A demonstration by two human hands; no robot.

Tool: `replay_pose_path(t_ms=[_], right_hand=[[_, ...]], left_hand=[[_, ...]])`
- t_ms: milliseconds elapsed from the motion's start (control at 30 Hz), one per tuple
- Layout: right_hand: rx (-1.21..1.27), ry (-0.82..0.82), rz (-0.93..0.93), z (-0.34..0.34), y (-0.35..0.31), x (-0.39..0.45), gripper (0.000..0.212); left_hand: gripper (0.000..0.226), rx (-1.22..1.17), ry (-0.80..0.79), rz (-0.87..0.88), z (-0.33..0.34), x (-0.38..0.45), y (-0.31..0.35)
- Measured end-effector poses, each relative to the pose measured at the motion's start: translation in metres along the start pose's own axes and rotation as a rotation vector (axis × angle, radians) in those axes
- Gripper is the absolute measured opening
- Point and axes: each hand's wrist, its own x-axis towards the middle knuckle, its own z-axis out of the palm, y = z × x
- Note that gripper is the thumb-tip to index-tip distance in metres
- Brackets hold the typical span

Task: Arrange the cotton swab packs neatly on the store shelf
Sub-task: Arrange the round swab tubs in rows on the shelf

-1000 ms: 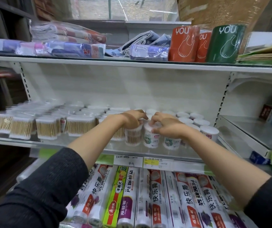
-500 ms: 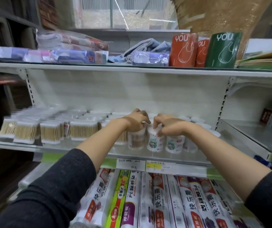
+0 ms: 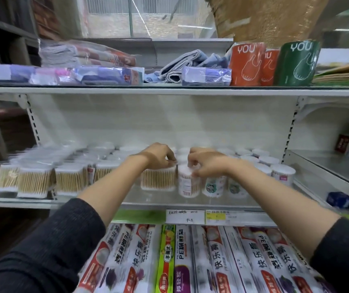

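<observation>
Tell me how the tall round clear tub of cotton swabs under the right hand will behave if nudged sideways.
The tall round clear tub of cotton swabs is probably light. Being taller than wide, it may tip rather than slide. On its side it would likely roll. The right hand grips its lid.

White back panel [image 3: 158,121] behind shelving, slotted uprights at both its sides. Above panel, upper shelf board [image 3: 169,90]; beyond it, window [image 3: 139,15] with daylight. Left of panel, dark wooden unit [image 3: 2,60].
</observation>
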Motion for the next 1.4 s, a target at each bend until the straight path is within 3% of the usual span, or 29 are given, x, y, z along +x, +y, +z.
replay_pose_path(t_ms=[133,300,467,800,1033,1267,1400], right_hand=[[0.064,0.02,0.073,-0.002,-0.001,0.004,0.044],[0.025,-0.022,0.051,0.004,-0.004,0.005,0.035],[0.079,0.009,0.088,0.002,-0.003,0.005,0.046],[0.034,-0.066,0.078,0.0,-0.006,0.0,0.033],[-0.006,-0.12,0.084,-0.005,-0.01,0.001,0.027],[-0.068,-0.162,0.107,-0.01,-0.015,0.004,0.026],[-0.061,0.004,0.057,-0.014,-0.031,0.012,0.027]], left_hand=[[0.028,0.016,-0.02,0.02,-0.001,0.002,-0.003],[0.026,0.023,-0.04,0.037,-0.001,0.004,-0.007],[0.025,0.026,-0.038,0.054,-0.002,0.005,-0.008],[0.026,-0.043,-0.046,0.04,0.0,0.0,-0.01],[0.039,-0.216,0.051,0.039,0.002,-0.013,-0.038],[0.038,-0.183,0.047,0.031,-0.004,-0.021,-0.056],[0.052,-0.26,-0.091,0.003,-0.009,-0.02,-0.064]])
